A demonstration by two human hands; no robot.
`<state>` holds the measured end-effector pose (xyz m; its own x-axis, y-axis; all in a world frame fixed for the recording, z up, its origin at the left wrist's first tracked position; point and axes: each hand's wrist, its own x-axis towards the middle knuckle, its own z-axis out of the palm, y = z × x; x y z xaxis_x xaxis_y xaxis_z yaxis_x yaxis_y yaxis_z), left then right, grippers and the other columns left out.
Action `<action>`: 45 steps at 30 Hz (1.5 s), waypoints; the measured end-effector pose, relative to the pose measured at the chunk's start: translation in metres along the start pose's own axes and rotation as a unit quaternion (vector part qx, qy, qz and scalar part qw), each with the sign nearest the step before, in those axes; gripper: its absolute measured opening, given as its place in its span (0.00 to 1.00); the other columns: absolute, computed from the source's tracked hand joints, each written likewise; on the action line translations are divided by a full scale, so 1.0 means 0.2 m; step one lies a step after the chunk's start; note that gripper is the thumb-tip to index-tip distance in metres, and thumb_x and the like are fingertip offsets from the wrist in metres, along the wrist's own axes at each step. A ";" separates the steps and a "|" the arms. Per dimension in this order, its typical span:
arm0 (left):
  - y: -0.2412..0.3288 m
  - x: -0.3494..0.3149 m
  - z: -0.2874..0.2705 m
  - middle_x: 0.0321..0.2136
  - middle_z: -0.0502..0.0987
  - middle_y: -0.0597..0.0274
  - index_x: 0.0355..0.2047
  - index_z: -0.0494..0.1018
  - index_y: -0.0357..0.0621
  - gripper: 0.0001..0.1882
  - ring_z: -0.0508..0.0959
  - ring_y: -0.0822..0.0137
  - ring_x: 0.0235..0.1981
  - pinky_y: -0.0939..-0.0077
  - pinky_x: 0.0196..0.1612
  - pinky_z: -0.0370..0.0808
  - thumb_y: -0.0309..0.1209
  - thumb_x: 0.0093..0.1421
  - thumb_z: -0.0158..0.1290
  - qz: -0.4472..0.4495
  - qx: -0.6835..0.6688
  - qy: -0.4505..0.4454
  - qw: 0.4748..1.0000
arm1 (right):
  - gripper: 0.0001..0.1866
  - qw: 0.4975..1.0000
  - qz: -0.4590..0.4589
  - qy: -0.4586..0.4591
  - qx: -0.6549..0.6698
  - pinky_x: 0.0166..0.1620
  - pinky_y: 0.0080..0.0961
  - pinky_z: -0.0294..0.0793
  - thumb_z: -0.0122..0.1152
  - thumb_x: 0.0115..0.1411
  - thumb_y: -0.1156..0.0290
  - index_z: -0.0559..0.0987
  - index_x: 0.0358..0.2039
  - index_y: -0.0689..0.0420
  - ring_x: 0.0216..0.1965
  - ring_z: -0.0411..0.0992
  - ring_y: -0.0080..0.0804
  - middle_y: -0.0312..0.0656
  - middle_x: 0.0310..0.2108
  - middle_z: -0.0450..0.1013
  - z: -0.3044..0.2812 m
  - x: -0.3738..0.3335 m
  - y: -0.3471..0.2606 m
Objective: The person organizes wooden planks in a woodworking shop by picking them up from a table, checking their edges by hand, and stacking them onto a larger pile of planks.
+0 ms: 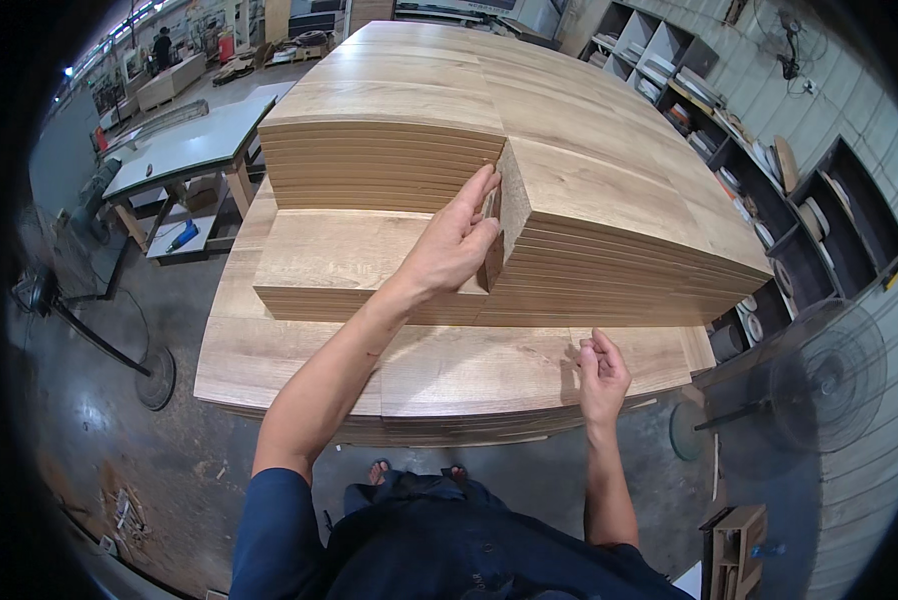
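Note:
My left hand (457, 240) reaches forward with its fingers stretched out, laid along the end face of the right-hand stack of boards (609, 260). It grips nothing I can see, and its palm hides part of the gap between the stacks. To its left rises another stack of wood-grain boards (379, 165), with a lower step of boards (329, 255) in front. My right hand (602, 375) hovers over or rests on the near board layer (469, 370), its fingers curled toward the thumb. Whether something small sits in those fingers is hidden.
A white-topped workbench (194, 145) with a blue tool (184, 236) on its shelf stands at the left. Standing fans are at the left (39, 290) and right (824, 375). Dark shelves (759, 190) line the right wall. Scraps (129, 515) lie on the floor.

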<state>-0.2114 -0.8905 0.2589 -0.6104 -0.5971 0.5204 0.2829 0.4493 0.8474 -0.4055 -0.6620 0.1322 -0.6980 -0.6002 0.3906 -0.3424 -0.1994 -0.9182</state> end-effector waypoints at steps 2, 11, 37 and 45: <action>-0.01 0.00 0.00 0.70 0.56 0.46 0.71 0.44 0.33 0.35 0.62 0.62 0.66 0.72 0.64 0.62 0.24 0.67 0.43 -0.013 0.007 0.001 1.000 | 0.18 1.000 0.006 0.012 -0.003 0.47 0.20 0.75 0.59 0.65 0.78 0.75 0.55 0.67 0.41 0.75 0.23 0.42 0.41 0.78 -0.06 -0.04 0.04; 0.00 0.02 0.04 0.67 0.60 0.43 0.70 0.49 0.34 0.32 0.67 0.59 0.63 0.69 0.62 0.67 0.25 0.67 0.43 -0.013 0.006 0.017 1.000 | 0.17 1.000 0.014 0.007 -0.001 0.47 0.21 0.77 0.59 0.66 0.77 0.75 0.54 0.68 0.41 0.76 0.24 0.42 0.40 0.78 -0.09 -0.02 0.02; 0.05 0.02 0.29 0.18 0.55 0.76 0.73 0.42 0.39 0.43 0.59 0.79 0.21 0.78 0.28 0.59 0.58 0.71 0.37 0.059 0.160 0.095 0.981 | 0.59 0.834 -0.361 0.110 -0.403 0.73 0.50 0.24 0.27 0.59 0.24 0.28 0.71 0.60 0.74 0.21 0.53 0.60 0.73 0.21 -0.24 0.76 -0.08; -0.04 0.06 0.22 0.24 0.63 0.69 0.72 0.43 0.35 0.44 0.65 0.75 0.28 0.74 0.41 0.68 0.58 0.71 0.36 0.130 0.220 0.121 0.959 | 0.58 0.833 -0.365 0.126 -0.395 0.73 0.52 0.23 0.25 0.59 0.23 0.29 0.72 0.59 0.74 0.21 0.54 0.56 0.74 0.22 -0.22 0.78 -0.08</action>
<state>-0.2534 -0.8722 0.2536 -0.3579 -0.5396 0.7621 0.0295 0.8092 0.5868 -0.5374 -0.7185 0.2106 -0.1975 -0.3401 0.9194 -0.9717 0.1916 -0.1378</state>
